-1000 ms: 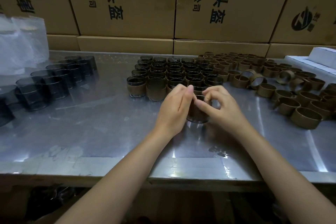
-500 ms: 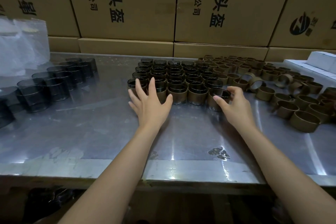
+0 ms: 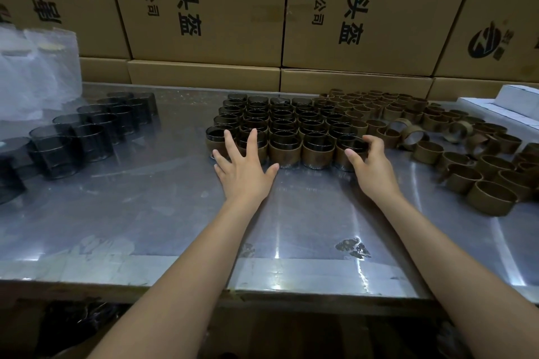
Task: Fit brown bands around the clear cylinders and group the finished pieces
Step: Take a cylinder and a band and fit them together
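Observation:
Several finished cylinders with brown bands [image 3: 284,128] stand packed in rows at the middle of the steel table [image 3: 145,213]. My left hand [image 3: 243,172] lies flat with spread fingers against the front row's left end. My right hand [image 3: 369,163] curls its thumb and fingers round the rightmost front banded cylinder [image 3: 348,151]. Bare clear cylinders [image 3: 87,131] stand in a group at the left. Loose brown bands [image 3: 455,148] lie scattered at the right.
Stacked cardboard boxes [image 3: 204,9] form a wall behind the table. A clear plastic bag [image 3: 35,73] sits at the far left. A white box [image 3: 513,96] lies at the far right. The table's front edge runs below my forearms.
A second ago both hands held one banded cylinder in front of the group. It now stands at the right end of the front row, and my left hand has spread flat against the row's left side.

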Demonstrator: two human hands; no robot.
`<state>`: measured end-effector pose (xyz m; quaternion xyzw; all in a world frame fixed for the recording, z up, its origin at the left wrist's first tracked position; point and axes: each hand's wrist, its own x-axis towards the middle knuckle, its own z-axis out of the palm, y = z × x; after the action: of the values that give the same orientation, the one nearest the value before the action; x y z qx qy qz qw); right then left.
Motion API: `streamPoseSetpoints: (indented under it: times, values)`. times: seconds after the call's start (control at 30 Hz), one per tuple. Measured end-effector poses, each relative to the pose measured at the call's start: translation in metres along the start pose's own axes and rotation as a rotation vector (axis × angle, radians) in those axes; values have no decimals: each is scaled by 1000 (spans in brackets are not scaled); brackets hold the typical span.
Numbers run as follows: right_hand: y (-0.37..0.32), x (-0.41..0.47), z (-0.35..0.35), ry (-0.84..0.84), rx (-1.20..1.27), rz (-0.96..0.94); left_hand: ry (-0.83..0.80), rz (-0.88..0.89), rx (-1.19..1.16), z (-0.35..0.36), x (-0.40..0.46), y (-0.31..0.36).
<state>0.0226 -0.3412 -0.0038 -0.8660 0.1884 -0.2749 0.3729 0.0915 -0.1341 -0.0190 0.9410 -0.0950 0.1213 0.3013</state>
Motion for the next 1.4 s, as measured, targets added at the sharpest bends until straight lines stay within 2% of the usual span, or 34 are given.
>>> streamPoseSetpoints:
  times: [0.2, 0.33, 0.47, 0.57, 0.63, 0.7, 0.83, 0.93, 1.03, 1.17, 1.3, 1.4]
  values:
    - [2, 0, -2, 23, 148, 75, 26, 3, -64, -2, -1, -1]
    - [3, 0, -3, 84, 193, 127, 108, 31, -94, -6, -8, -3]
    - [6, -2, -7, 266, 129, 156, 236, 318, 136, -16, -19, -18]
    - [9, -10, -9, 182, 30, 112, 297, 495, 264, -38, -19, -37]
    - [7, -14, -10, 96, -58, 53, 352, 538, 340, -55, -14, -57]
    - [3, -17, -9, 51, -136, 17, 390, 461, 417, -71, -6, -83]
    - [0, -18, -8, -7, -236, -16, 431, 51, 427, -97, 9, -141]
    - [1, -18, -8, -29, -262, -15, 382, -264, 418, -108, 17, -167]
    - [2, -16, -7, -45, -300, -10, 350, -424, 410, -115, 24, -178]
    - [5, -13, -6, -48, -319, -15, 405, -400, 389, -116, 23, -178]
    - [8, -10, -4, -42, -340, -7, 469, -245, 431, -114, 16, -169]
    - [8, -8, -2, -38, -368, -4, 443, -135, 459, -109, 7, -154]
